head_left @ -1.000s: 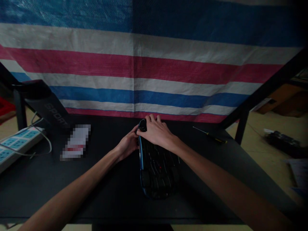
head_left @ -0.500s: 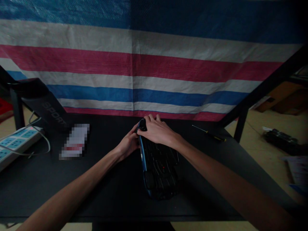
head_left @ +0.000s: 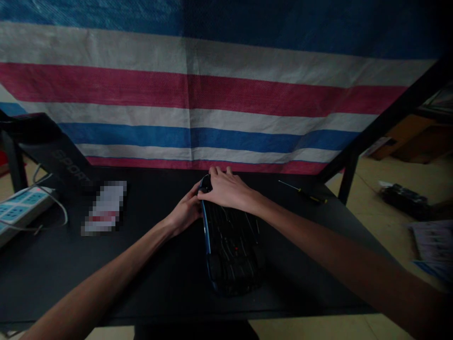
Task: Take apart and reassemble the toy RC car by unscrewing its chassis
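At the centre of the surface (head_left: 141, 264), the black casing (head_left: 231, 250) with its blue rim lies flat where it lay half a second ago. Its near end has swung back slightly to the left. Left of the casing, the left hand (head_left: 184, 212) is unchanged: its fingers curl against the blue rim at the far-left corner. Whether they pinch the rim or only press on it cannot be told. Over the far end of the casing, the right hand (head_left: 226, 191) still lies palm down, fingers bent over the far edge and gripping it. The whole view has shifted, so everything sits a little further left in frame.

Far left of the casing, a power strip (head_left: 21, 208) with a looped cable (head_left: 60, 208) rests at the edge of the surface. A black stand (head_left: 67, 165) lettered "SPORT" leans behind it. Nearer the casing lies a white packet (head_left: 104, 208), its detail blurred. Behind the casing hangs a striped tarpaulin (head_left: 212, 94) in blue, white and red. Right of the casing, well apart from it, lies a thin screwdriver (head_left: 304, 192). Beyond that, a black strut (head_left: 382, 123) slopes up. Further right, on the floor (head_left: 375, 189), sit a dark object (head_left: 399, 200) and some papers (head_left: 432, 241).
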### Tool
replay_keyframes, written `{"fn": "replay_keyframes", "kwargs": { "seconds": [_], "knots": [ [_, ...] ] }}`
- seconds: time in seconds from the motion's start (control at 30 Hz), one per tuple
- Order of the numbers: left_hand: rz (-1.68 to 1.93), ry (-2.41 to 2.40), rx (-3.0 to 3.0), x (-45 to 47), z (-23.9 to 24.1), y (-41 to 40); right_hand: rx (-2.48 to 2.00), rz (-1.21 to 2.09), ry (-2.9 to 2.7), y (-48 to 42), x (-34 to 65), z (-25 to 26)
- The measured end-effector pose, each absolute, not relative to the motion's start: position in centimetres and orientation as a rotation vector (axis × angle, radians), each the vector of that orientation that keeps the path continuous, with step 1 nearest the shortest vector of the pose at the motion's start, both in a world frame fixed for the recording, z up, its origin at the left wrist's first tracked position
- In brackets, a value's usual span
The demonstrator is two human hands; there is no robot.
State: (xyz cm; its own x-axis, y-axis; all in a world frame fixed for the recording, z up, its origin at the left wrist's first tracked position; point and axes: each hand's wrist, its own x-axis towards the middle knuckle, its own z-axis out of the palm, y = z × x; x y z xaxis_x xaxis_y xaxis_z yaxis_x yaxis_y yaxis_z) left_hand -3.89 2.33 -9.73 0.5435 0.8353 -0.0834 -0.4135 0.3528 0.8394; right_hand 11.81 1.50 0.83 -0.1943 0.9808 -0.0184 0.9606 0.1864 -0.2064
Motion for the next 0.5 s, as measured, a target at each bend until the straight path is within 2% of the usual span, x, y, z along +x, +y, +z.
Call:
{"fn": "replay_keyframes", "kwargs": {
  "seconds": [0.5],
  "knots": [
    [0.88, 0.562, 0.871, -3.77, -9.71, 2.11, -1.828, 0.274, -2.456, 1.95, 12.35, 0.77]
  ]
}}
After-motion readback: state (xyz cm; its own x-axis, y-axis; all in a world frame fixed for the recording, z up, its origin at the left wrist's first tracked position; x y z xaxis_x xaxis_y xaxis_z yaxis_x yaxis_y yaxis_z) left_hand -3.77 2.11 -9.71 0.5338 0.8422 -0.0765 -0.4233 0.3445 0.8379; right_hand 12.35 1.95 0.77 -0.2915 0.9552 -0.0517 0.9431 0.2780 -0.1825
